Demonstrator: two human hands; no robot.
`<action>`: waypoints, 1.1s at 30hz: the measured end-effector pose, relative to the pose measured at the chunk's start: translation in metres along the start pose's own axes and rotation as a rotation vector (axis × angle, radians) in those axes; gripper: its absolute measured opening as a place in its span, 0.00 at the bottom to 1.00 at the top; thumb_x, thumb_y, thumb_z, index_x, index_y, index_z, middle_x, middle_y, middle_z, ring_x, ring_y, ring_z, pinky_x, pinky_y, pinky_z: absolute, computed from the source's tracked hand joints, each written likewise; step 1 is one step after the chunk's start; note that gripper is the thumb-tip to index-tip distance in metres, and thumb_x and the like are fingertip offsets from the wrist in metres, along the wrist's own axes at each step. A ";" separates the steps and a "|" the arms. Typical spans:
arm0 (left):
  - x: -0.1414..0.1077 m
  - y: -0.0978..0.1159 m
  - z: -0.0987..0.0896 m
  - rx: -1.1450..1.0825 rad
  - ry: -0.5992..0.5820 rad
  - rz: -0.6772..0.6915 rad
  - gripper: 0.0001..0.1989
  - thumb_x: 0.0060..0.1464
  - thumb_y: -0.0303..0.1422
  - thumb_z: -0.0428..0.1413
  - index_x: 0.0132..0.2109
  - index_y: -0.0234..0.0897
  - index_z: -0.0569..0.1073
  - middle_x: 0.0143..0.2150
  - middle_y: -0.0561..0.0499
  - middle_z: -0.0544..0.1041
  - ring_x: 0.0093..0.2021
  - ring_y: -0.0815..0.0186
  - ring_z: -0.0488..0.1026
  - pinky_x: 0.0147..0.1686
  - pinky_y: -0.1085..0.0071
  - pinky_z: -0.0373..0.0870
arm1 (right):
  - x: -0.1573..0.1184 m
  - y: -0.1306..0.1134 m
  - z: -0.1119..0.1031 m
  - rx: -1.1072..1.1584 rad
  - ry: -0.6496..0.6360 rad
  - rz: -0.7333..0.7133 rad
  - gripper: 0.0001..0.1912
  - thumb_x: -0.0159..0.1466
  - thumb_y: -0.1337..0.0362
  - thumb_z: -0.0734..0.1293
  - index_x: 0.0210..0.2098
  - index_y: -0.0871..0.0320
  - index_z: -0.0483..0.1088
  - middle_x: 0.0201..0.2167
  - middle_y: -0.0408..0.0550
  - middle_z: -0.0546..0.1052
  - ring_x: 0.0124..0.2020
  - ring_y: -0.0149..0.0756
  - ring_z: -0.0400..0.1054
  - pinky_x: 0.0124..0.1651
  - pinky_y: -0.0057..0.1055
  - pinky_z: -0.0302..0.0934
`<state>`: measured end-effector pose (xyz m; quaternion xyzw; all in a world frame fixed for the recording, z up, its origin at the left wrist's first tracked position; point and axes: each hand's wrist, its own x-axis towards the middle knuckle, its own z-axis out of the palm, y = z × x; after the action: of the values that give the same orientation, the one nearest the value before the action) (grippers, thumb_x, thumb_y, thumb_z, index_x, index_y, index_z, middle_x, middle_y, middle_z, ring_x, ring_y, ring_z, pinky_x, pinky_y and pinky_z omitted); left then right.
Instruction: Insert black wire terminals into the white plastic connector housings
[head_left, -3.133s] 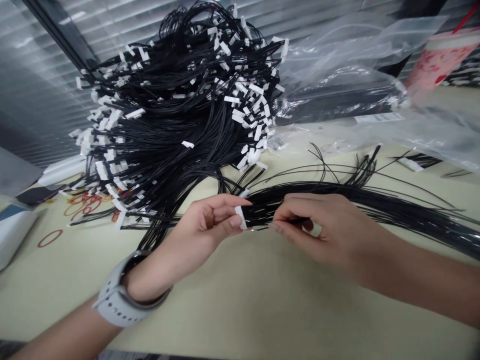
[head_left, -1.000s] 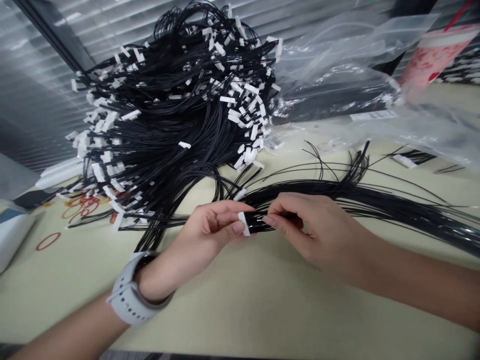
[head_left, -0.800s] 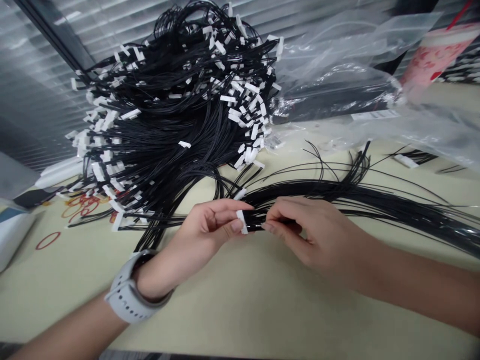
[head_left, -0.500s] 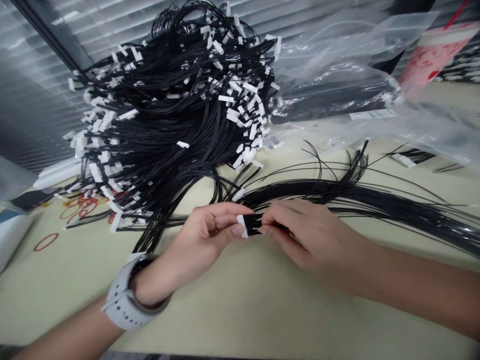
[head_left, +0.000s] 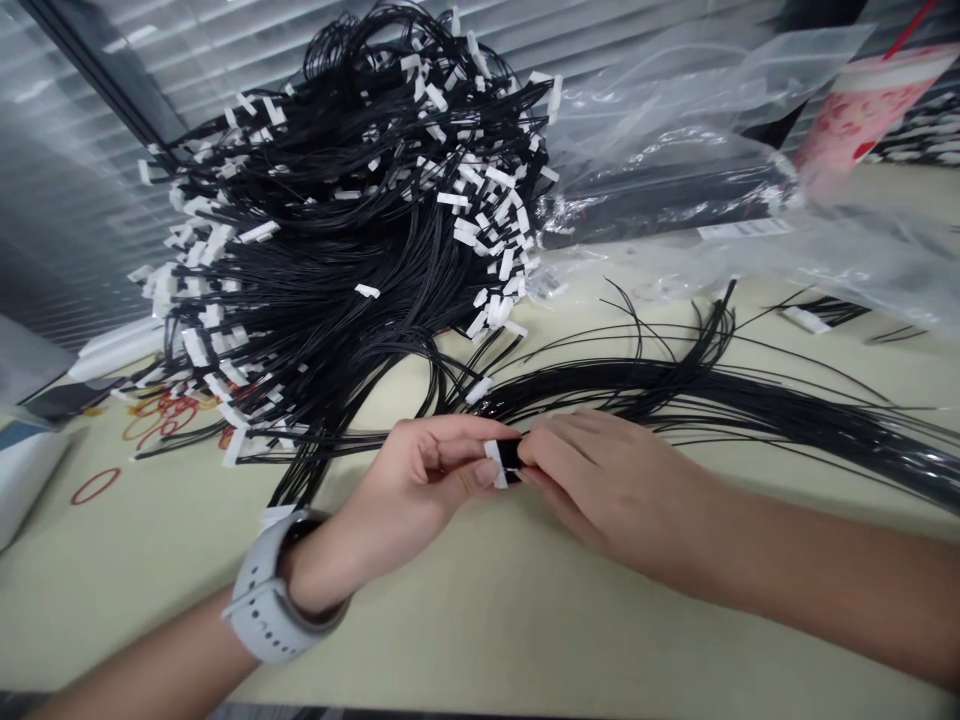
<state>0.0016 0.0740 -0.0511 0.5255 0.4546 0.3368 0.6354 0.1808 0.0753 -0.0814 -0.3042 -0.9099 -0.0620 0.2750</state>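
Observation:
My left hand (head_left: 420, 470) pinches a small white multi-pin connector (head_left: 496, 465) between thumb and fingers. My right hand (head_left: 607, 480) closes on the black wires (head_left: 511, 458) just behind that connector, its fingertips nearly touching my left fingers. Those thin wires fan out to the right as a long loose bundle (head_left: 757, 400) lying on the pale desk (head_left: 525, 620). Left of my hands rises a large tangled heap of black wires (head_left: 337, 270) ending in several white connectors. Part of the gripped connector is hidden by my left fingers.
A grey watch (head_left: 262, 610) circles my left wrist. Clear plastic bags (head_left: 675, 170) with black wires lie behind the bundle, near a pink-patterned cup (head_left: 862, 110). Red rubber bands (head_left: 169, 415) lie at left, by a white object (head_left: 30, 490). Window blinds (head_left: 67, 110) stand behind.
My hands have drawn closer together, and the connector has shifted slightly right and down. My right hand now sits against the connector, with less wire showing between my hands.

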 end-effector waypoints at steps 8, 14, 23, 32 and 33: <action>0.002 0.000 -0.001 -0.004 -0.021 0.021 0.09 0.48 0.22 0.58 0.39 0.34 0.75 0.27 0.54 0.77 0.29 0.73 0.73 0.32 0.78 0.69 | 0.003 -0.002 -0.007 0.120 -0.090 0.165 0.08 0.63 0.67 0.55 0.29 0.60 0.61 0.23 0.44 0.68 0.24 0.32 0.62 0.27 0.29 0.54; 0.002 0.000 -0.002 0.003 -0.007 -0.012 0.09 0.49 0.23 0.58 0.40 0.33 0.75 0.26 0.53 0.76 0.29 0.73 0.72 0.32 0.79 0.68 | 0.000 0.001 -0.002 -0.133 -0.047 -0.019 0.09 0.61 0.74 0.53 0.29 0.61 0.62 0.22 0.45 0.67 0.23 0.33 0.61 0.28 0.31 0.53; 0.000 -0.009 -0.001 -0.121 0.022 -0.089 0.09 0.47 0.26 0.60 0.39 0.35 0.77 0.30 0.52 0.78 0.30 0.72 0.73 0.35 0.74 0.71 | 0.001 0.002 0.008 -0.143 0.029 -0.094 0.10 0.59 0.76 0.54 0.26 0.60 0.62 0.20 0.45 0.66 0.22 0.34 0.61 0.28 0.31 0.53; 0.001 -0.006 -0.003 -0.089 -0.003 -0.040 0.09 0.48 0.26 0.60 0.40 0.36 0.77 0.30 0.52 0.79 0.31 0.72 0.74 0.35 0.76 0.70 | 0.001 0.004 0.006 -0.012 -0.017 -0.044 0.09 0.62 0.75 0.54 0.30 0.61 0.62 0.24 0.46 0.68 0.25 0.33 0.60 0.30 0.30 0.55; 0.002 -0.005 -0.003 -0.075 -0.002 -0.024 0.09 0.49 0.26 0.60 0.40 0.36 0.77 0.30 0.52 0.79 0.31 0.71 0.74 0.35 0.76 0.70 | 0.001 0.004 0.004 0.015 -0.037 -0.007 0.08 0.63 0.73 0.54 0.31 0.61 0.62 0.25 0.46 0.68 0.26 0.33 0.61 0.30 0.29 0.54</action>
<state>-0.0012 0.0756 -0.0564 0.4962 0.4475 0.3454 0.6590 0.1808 0.0803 -0.0846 -0.3000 -0.9164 -0.0506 0.2600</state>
